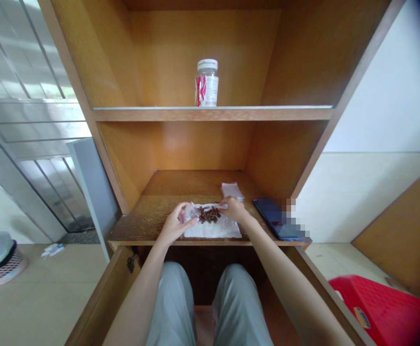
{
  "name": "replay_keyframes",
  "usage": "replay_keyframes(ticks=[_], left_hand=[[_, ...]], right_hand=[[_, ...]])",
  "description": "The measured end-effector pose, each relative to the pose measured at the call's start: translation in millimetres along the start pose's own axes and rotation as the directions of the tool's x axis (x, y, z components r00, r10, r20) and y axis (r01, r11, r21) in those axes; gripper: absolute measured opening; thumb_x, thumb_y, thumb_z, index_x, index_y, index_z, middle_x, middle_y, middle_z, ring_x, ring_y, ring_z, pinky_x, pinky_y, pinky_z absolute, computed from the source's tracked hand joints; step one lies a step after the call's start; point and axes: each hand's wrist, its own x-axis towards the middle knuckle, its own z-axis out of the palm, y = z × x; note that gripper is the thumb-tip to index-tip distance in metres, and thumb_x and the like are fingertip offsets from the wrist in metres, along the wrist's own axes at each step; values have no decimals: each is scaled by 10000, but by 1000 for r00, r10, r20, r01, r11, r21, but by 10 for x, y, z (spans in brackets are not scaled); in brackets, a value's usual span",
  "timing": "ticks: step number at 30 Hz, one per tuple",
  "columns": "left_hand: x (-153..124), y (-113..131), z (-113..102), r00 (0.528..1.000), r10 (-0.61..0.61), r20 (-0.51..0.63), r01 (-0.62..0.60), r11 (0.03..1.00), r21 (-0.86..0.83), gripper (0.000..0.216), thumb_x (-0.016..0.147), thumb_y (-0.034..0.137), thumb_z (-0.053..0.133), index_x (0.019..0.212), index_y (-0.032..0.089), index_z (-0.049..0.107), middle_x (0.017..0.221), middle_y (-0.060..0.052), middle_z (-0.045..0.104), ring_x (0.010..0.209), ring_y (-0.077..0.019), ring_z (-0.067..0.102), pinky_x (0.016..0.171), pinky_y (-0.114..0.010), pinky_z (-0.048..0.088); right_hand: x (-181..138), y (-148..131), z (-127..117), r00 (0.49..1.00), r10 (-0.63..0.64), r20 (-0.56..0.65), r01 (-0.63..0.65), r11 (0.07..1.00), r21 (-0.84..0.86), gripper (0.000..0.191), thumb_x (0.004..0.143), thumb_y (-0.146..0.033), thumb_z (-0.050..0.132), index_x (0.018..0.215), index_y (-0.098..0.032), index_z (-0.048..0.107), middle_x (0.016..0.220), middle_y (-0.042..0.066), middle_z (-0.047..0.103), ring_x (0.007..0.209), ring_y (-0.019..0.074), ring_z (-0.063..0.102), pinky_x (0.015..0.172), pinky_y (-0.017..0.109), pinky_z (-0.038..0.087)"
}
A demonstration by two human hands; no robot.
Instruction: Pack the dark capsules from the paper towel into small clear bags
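Note:
On a white paper towel (210, 232) lies a loose pile of small, glossy dark brown pieces that look like capsules (210, 215). My left hand (179, 220) is at the pile's left side, thumb and fingers closed on a small clear plastic bag (194, 211). The bag's near end tilts toward the pile. At the right edge of the pile is my right hand (232, 209), with its fingertips pinched together; whatever they hold is too small to make out. Just beyond that hand rests a stack of small clear bags (232, 190).
A dark phone (277, 218) lies to the right on the cabinet board (141, 226). One shelf up stands a white-capped bottle (207, 84). Cabinet doors hang open beside my knees. A red plastic stool (379, 307) is at lower right, a waste basket (3, 264) at left.

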Motion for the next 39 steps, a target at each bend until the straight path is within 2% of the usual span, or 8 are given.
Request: replay_keyframes(ticks=[7,11,15,19,24,28,34,39], left_hand=[[-6,34,-25,1000,-5,17,5,1000,3,496,659,427,628,1082,210,489,717,18,464,613,-105,436,567,-213,349],[-12,63,-30,1000,-8,18,8,1000,-5,492,657,426,629,1077,210,493,709,20,465,613,-106,436,573,-214,352],[-17,93,-28,1000,-16,13,16,1000,-20,497,650,416,636,1078,206,494,737,11,485,623,-109,450,581,-219,360],[-14,115,-16,1000,-16,-7,15,998,-53,514,641,395,650,1085,199,483,768,2,511,650,-115,470,603,-226,372],[8,67,-10,998,-44,-45,37,989,-141,540,638,379,660,1106,200,461,791,-2,529,648,-107,477,599,-221,374],[41,13,-38,992,-104,-76,82,963,-256,572,626,357,676,1116,182,439,716,23,518,614,-93,481,595,-211,378],[41,107,-105,980,-200,-10,174,874,-453,442,628,347,679,1001,153,542,807,-32,612,713,-125,561,646,-228,415],[16,116,-117,970,-239,29,229,878,-420,324,643,402,657,798,119,625,678,-29,620,556,-102,529,513,-206,381]], right_hand=[[-13,11,29,999,-28,-33,28,1000,4,123,660,-160,549,662,-115,663,808,129,645,792,196,577,765,277,400],[-35,-125,-31,986,0,-169,36,977,210,110,648,-166,543,649,-125,645,755,94,647,758,180,577,725,263,412],[-96,-438,-106,984,-16,-177,119,797,592,147,689,-264,545,671,-150,635,718,49,648,690,152,583,653,246,432],[-235,-753,-118,973,-186,-133,220,602,768,167,720,-320,551,707,-179,641,755,33,652,748,148,584,714,262,436],[-435,-921,63,988,72,-137,97,402,910,301,674,-377,606,900,-184,561,903,62,617,733,150,579,626,261,462],[-476,-947,244,990,129,-50,26,185,982,361,604,-311,659,899,-189,488,726,9,591,631,132,571,608,268,472],[-428,-984,244,981,172,-92,75,102,992,278,623,-258,620,864,-186,502,706,-8,571,599,111,550,594,254,461],[-434,-1019,273,979,184,-86,78,55,995,247,638,-283,611,847,-190,516,701,0,577,617,117,546,571,241,447]])
